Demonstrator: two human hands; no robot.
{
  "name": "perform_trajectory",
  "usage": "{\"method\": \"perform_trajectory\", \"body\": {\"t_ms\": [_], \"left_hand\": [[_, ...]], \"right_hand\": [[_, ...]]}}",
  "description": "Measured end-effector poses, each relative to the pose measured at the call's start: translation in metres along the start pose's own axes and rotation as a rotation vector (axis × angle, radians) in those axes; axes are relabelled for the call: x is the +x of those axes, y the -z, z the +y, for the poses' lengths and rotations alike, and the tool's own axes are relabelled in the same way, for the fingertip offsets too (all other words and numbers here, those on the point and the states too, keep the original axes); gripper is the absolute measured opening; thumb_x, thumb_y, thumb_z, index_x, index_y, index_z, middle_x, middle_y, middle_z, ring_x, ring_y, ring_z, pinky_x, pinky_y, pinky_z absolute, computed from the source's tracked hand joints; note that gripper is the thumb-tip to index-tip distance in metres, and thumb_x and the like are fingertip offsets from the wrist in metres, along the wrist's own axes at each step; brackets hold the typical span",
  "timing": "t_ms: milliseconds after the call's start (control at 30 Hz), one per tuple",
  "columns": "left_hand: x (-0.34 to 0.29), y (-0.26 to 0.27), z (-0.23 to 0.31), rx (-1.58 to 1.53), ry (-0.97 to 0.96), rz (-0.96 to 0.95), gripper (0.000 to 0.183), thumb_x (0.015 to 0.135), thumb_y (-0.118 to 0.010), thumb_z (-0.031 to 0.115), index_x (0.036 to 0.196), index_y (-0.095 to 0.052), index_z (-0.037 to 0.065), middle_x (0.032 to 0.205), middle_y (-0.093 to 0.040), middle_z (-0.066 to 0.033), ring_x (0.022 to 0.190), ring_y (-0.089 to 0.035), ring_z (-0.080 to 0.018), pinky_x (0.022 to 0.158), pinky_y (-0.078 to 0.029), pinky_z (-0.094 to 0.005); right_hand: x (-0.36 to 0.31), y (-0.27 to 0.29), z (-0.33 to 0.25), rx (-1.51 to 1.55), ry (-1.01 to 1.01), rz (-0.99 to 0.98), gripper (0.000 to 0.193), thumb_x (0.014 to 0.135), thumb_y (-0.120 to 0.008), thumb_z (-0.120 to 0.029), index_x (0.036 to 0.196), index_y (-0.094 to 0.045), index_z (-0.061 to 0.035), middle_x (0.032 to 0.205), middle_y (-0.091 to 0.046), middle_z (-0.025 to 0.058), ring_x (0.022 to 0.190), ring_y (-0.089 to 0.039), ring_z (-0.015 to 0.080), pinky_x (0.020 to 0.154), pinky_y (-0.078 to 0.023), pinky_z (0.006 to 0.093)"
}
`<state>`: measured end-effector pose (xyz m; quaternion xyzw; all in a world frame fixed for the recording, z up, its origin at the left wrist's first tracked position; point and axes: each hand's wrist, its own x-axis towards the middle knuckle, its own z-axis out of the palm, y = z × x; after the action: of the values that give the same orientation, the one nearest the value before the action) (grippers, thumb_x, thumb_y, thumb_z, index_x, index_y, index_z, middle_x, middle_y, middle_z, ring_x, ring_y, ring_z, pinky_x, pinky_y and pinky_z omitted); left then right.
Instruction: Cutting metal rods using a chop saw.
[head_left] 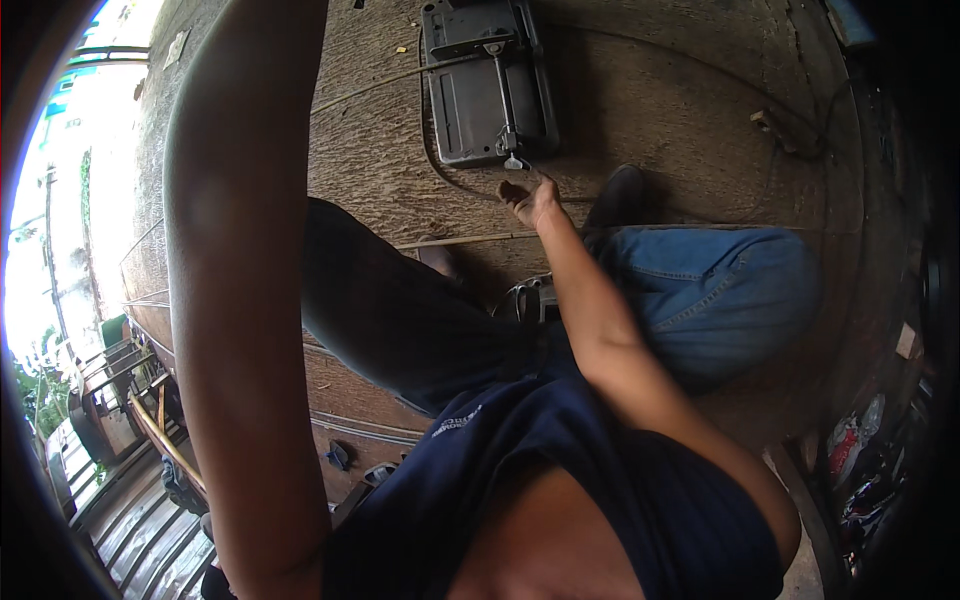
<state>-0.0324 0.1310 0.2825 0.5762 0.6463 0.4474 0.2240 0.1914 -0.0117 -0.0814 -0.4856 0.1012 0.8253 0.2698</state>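
A dark metal machine base (465, 115), like that of a chop saw, lies on the wooden floor before me. A screw vise (505, 95) runs down its middle, with a small pale crank handle (514, 162) at the near end. My right hand (532, 203) is just below that handle, palm partly up and fingers apart. One fingertip is at or beside the handle; contact is unclear. My left arm (245, 250) stretches upward across the left side, its hand beyond the top edge. A thin yellowish rod (385, 88) reaches from the left to the vise plate (465, 45).
A dark cable (430, 150) loops around the machine's left side and near end. My bent legs in jeans (700, 290) flank the work area. Another long rod (470, 239) crosses the floor near my feet. Clutter (860, 460) and plastic bags lie at the lower right.
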Motion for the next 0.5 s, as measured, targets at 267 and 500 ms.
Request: {"method": "perform_trajectory", "body": {"t_ms": [267, 500], "left_hand": [[-0.003, 0.002, 0.002, 0.012, 0.002, 0.015, 0.047, 0.079, -0.066, 0.036, 0.116, -0.058, 0.009, 0.111, -0.059, -0.0213, 0.103, -0.057, -0.0325, 0.09, -0.046, -0.0398], [-0.007, 0.002, 0.001, 0.021, 0.002, 0.026, 0.048, 0.079, -0.065, 0.036, 0.118, -0.057, 0.009, 0.112, -0.058, -0.022, 0.104, -0.056, -0.0329, 0.091, -0.045, -0.04]], "right_hand": [[0.01, -0.015, 0.005, 0.207, 0.098, -0.033, 0.002, 0.08, -0.056, -0.009, 0.081, -0.056, -0.0064, 0.075, -0.056, 0.0066, 0.07, -0.056, 0.0192, 0.063, -0.049, 0.0368], [-0.006, -0.03, 0.017, 0.016, 0.311, 0.584, 0.031, 0.085, -0.058, -0.036, 0.09, -0.056, -0.0058, 0.085, -0.058, 0.0073, 0.073, -0.057, 0.0234, 0.066, -0.049, 0.0421]]}}
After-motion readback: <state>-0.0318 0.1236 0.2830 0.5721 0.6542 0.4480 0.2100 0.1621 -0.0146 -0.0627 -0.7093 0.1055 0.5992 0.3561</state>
